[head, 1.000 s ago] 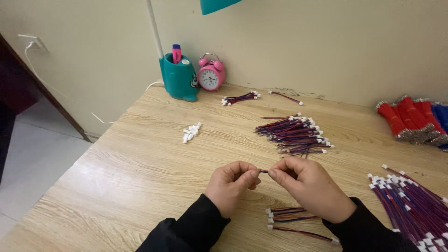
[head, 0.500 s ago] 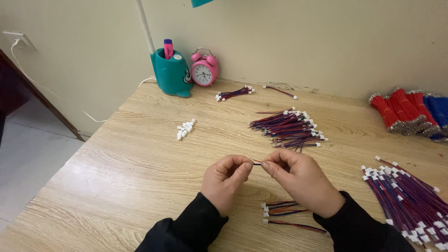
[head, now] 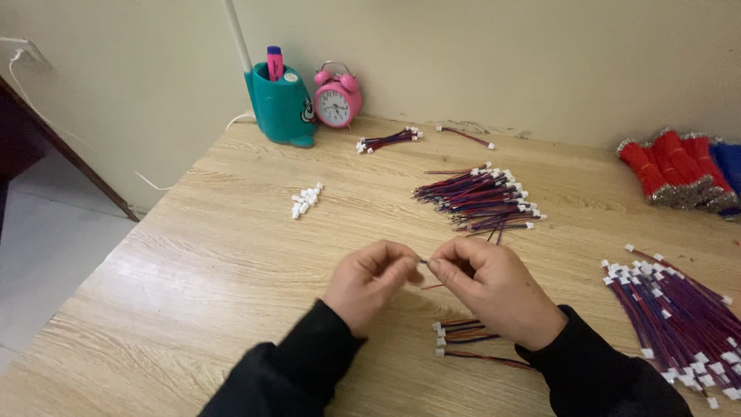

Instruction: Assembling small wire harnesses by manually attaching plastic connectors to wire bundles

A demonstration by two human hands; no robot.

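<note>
Light wooden tabletop [head: 201, 270], seen from above. Left hand [head: 370, 282] and right hand [head: 494, 289], both in black sleeves, meet above the near middle of the table, fingers curled shut, pinching between their fingertips a thin red-and-dark short wire [head: 427, 266]; whatever the left fingertips grip is too small to tell. Just below the hands: few finished wires with white plugs [head: 463, 340]. Beyond: heap of red-and-blue wires [head: 478, 197]; small cluster of white plastic connectors [head: 305, 201]. Far edge: teal pen holder [head: 282, 108], pink twin-bell alarm clock [head: 337, 99]. Right edge: large wire pile [head: 679, 309].
</note>
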